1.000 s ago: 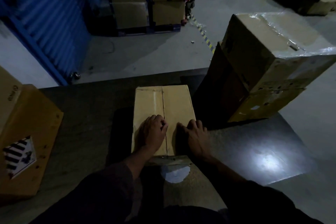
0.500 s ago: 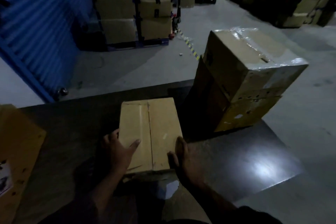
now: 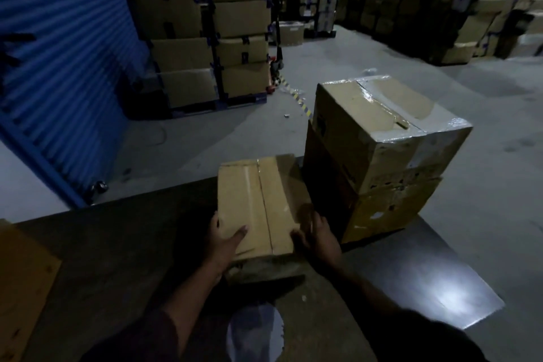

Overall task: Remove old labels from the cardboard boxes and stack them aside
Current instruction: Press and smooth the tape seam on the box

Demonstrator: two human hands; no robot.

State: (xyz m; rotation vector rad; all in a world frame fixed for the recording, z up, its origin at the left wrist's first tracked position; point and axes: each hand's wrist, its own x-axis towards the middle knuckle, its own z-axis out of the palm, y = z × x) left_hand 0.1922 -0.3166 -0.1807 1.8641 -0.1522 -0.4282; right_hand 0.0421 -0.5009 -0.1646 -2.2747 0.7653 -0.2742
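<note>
Now both hands are gripping a small cardboard box (image 3: 258, 203) over the dark counter (image 3: 123, 250): the left hand (image 3: 224, 239) is clasping its near left corner with the thumb lying across the top, and the right hand (image 3: 318, 236) is holding the near right edge, its fingers seemingly curled, though motion blur hides them. Two larger taped boxes (image 3: 379, 156) are sitting stacked just beside it, on the right.

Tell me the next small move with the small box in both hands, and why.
Probably lift it toward the two stacked boxes on the right. The left hand and right hand grip the small box by its near sides, its top shows only a taped seam and no label, and the stack's top looks free.
</note>
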